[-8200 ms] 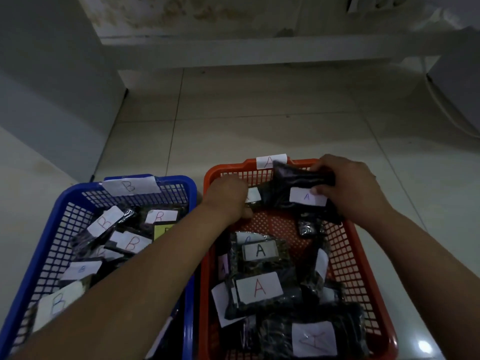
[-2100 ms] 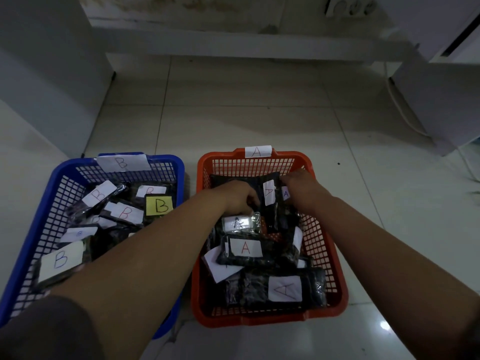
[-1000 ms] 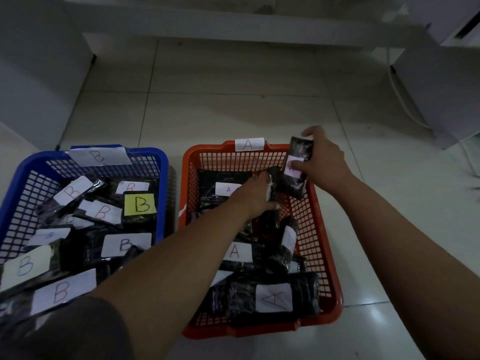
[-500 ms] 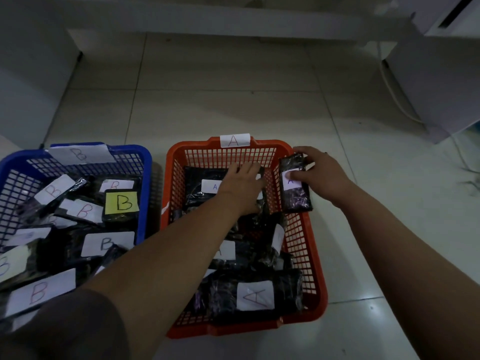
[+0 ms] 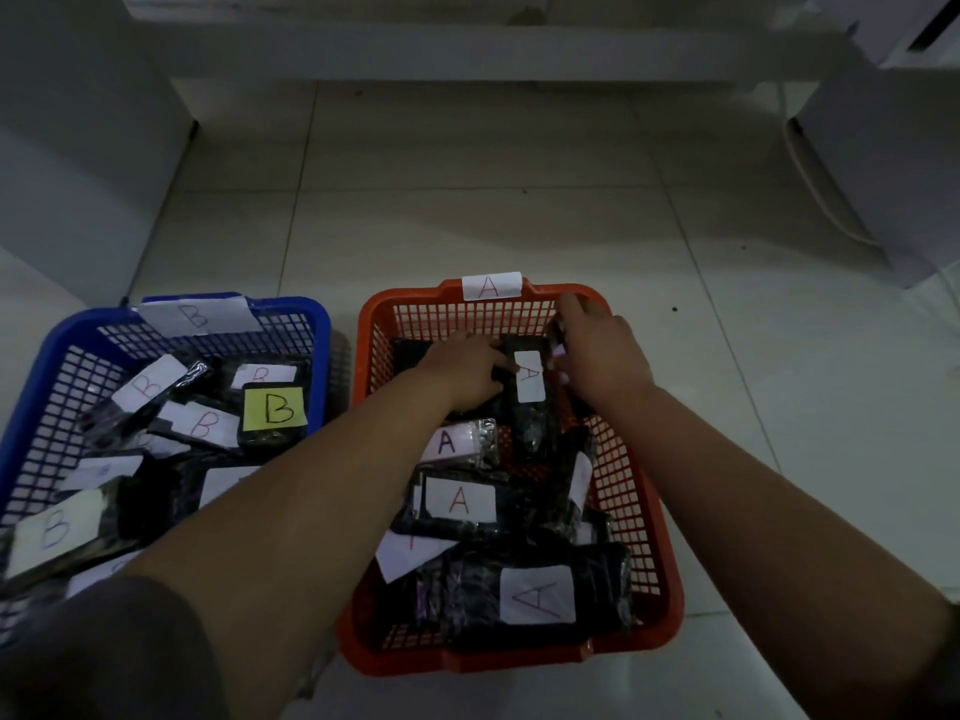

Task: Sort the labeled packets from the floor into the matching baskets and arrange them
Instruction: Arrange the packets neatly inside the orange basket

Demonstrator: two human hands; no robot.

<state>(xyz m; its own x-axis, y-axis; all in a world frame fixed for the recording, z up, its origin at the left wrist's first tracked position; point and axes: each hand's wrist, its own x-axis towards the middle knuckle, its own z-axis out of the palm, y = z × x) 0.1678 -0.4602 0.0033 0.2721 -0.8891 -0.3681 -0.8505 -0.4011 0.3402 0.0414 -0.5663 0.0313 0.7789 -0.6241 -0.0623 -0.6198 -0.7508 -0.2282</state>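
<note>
Mostly sorted | no packets showed on the floor (image 5: 467, 210) | orange basket (image 5: 670, 579) at 6 o'clock held A packets, blue basket (image 5: 31, 387) at 8 o'clock B packets | left hand (image 5: 462, 368) pressed flat on a packet (image 5: 530, 402), right hand (image 5: 597, 356) gripped another at the basket's 1 o'clock corner | arranging remained.

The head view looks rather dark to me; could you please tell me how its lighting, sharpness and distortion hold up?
Head view: dim, bluish light; basket labels A and B still readable; both hands slightly soft; wide-angle bending of the floor tile lines; no strong glare.
</note>
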